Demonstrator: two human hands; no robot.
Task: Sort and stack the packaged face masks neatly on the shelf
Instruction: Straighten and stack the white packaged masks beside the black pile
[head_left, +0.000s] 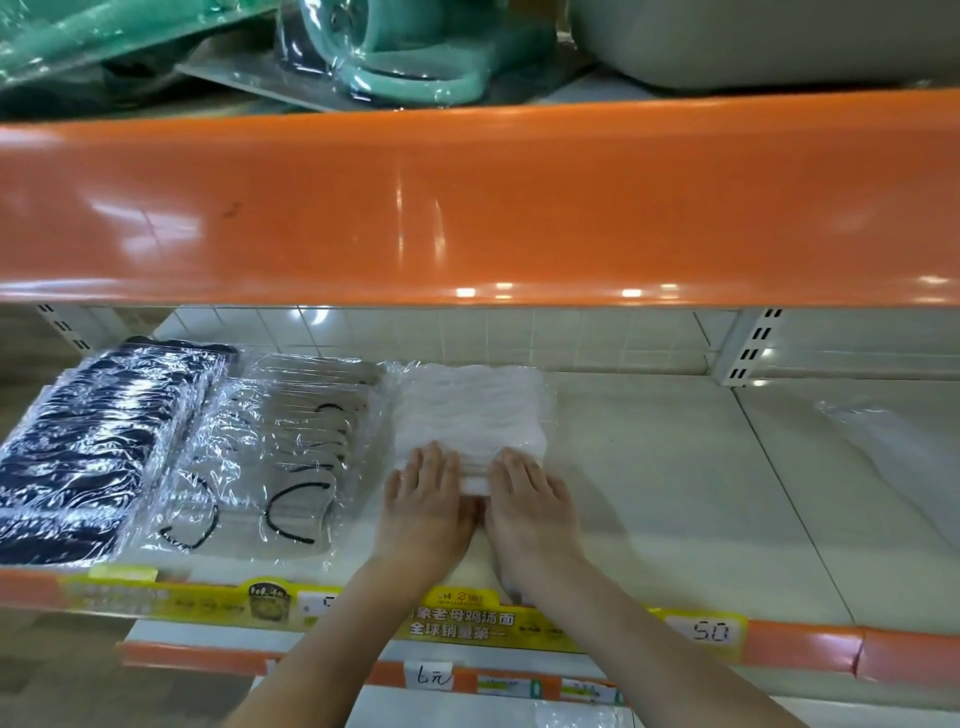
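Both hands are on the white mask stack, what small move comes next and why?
Probably nudge the white mask stack back to square it: both hands rest flat on its near edge, and it sits beside the clear-wrapped packs.

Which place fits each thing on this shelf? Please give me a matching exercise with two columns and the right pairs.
Things:
1. dark mask packs
2. clear packs with black ear loops
3. white mask stack
4. empty clear bag

Places:
A. under both hands, middle of the shelf
B. far right, lying alone
C. far left
D. between the dark packs and the white stack

Pairs: 1-C, 2-D, 3-A, 4-B. The left hand and right hand rest on the stack's near edge.
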